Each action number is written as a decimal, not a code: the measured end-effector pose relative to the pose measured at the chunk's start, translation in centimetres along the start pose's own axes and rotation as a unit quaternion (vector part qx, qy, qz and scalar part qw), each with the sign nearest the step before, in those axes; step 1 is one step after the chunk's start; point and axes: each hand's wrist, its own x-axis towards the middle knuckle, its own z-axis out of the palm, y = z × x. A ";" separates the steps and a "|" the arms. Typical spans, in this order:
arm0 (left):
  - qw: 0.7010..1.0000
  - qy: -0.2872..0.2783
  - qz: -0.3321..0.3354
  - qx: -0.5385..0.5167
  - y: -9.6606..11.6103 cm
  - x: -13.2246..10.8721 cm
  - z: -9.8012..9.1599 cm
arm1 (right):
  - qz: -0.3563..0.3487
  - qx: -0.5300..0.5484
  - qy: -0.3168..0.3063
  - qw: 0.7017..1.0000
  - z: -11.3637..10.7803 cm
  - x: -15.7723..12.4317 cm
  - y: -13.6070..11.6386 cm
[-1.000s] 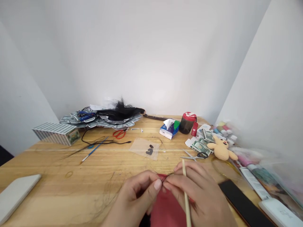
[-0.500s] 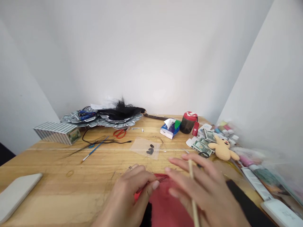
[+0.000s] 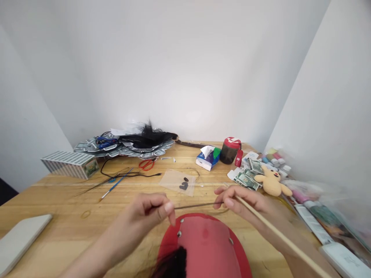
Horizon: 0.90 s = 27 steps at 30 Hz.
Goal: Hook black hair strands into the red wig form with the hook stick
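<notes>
A thin strand of dark hair [image 3: 199, 205] is stretched nearly level between my two hands. My left hand [image 3: 153, 210] is closed, pinching one end between thumb and fingers. My right hand [image 3: 242, 202] pinches the other end, and a slim pale wooden stick [image 3: 278, 233] lies in the same hand, slanting down to the right. Below the strand is a rounded red form [image 3: 208, 239] with a paler, shiny middle panel and several silvery pin heads near its sides. A tuft of black hair [image 3: 175, 264] lies at its lower left.
Beyond my hands lies a clear sheet [image 3: 176, 181] with small dark pieces. Red-handled scissors [image 3: 147, 165], a blue brush [image 3: 116, 184] and a black cable are at left. A tissue pack [image 3: 208, 157], a red-lidded jar [image 3: 231, 150] and a plush toy [image 3: 274, 181] stand right.
My hands have lifted off the red form and moved apart, drawing the hair strand taut. The wooden stick has tipped from near upright to a slant. More of the red form shows.
</notes>
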 end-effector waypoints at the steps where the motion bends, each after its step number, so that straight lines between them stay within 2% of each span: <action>1: 0.999 0.011 -0.013 -0.029 -0.1 0.2 -0.7 | 0.015 0.009 0.015 1.000 -0.3 0.1 0.1; 5: 0.971 0.076 -0.055 -0.218 -0.6 1.1 -2.4 | 0.042 0.014 0.072 0.996 -0.6 0.4 0.4; 8: 0.943 0.126 -0.048 -0.305 -1.0 1.9 -2.9 | 0.060 -0.034 0.105 0.992 -0.3 0.9 0.8; 11: 0.915 0.191 -0.034 -0.354 -1.2 2.6 -3.7 | 0.057 -0.081 0.147 0.984 -0.2 1.3 1.5; 14: 0.880 0.273 -0.034 -0.386 -1.6 3.0 -5.3 | 0.044 -0.110 0.180 0.976 -0.6 1.6 2.5; 17: 0.852 0.362 -0.037 -0.377 -2.1 3.4 -7.0 | 0.030 -0.152 0.209 0.965 -1.0 1.7 3.1; 19: 0.843 0.404 -0.027 -0.354 -2.5 3.5 -7.3 | 0.008 -0.173 0.219 0.960 -0.8 1.6 3.0; 20: 0.844 0.413 -0.019 -0.341 -2.5 3.6 -7.0 | -0.027 -0.185 0.219 0.958 -0.4 1.5 2.7; 22: 0.860 0.401 -0.007 -0.316 -2.5 3.5 -5.7 | -0.138 -0.217 0.198 0.946 0.8 1.1 1.9; 24: 0.886 0.355 -0.005 -0.299 -2.1 3.2 -3.3 | -0.267 -0.245 0.169 0.916 2.6 0.4 0.9; 26: 0.912 0.287 -0.016 -0.291 -1.6 2.5 -0.4 | -0.346 -0.244 0.157 0.892 4.4 -0.6 0.0; 27: 0.922 0.253 -0.025 -0.292 -1.3 2.0 1.1 | -0.363 -0.243 0.130 0.890 5.3 -1.2 -0.3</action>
